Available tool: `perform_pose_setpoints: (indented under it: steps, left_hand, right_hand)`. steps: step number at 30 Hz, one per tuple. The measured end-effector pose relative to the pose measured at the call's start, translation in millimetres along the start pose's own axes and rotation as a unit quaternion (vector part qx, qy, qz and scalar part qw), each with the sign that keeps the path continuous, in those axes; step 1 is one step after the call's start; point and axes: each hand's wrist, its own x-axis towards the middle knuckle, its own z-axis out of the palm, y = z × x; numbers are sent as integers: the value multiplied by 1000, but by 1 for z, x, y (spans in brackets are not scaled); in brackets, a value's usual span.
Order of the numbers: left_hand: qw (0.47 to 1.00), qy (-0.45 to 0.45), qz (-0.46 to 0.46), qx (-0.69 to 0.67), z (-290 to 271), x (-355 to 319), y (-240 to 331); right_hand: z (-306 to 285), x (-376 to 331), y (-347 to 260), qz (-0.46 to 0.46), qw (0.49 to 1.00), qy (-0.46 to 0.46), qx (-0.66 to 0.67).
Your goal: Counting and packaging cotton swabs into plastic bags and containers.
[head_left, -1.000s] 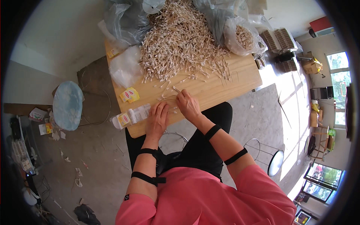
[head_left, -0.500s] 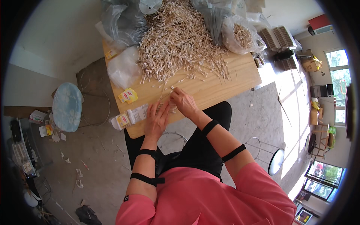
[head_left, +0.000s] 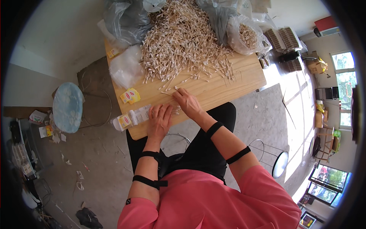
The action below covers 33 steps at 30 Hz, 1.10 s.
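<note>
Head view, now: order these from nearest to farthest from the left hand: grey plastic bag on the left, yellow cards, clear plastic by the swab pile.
From the left hand:
1. Yellow cards: just beyond it, to its left.
2. Clear plastic: farther up the table's left side.
3. Grey plastic bag: at the table's far left.

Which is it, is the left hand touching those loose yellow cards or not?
Apart: the head view shows wooden tabletop between the left hand and the yellow cards.

On the table (head_left: 244, 78), the swab heap (head_left: 183, 45) lies between plastic bags (head_left: 127, 23)
</note>
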Motion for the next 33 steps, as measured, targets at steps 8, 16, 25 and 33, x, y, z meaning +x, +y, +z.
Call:
perform_pose_setpoints:
  steps: [8, 16, 25, 33]
  left_hand:
    - [999, -23, -15, -20, -1, -1, -2]
    - [1000, -13, -16, -7, -2, 0, 1]
    - [1000, -17, -25, -1, 0, 0, 1]
    - [998, -48, -22, -27, 3, 2, -4]
  right_hand:
    - [7, 0, 4, 36, 999, -1, -15]
    - [4, 8, -3, -52, 998, -12, 21]
    - [11, -5, -3, 43, 997, 66, 0]
    - [6, -10, -16, 149, 979, 139, 12]
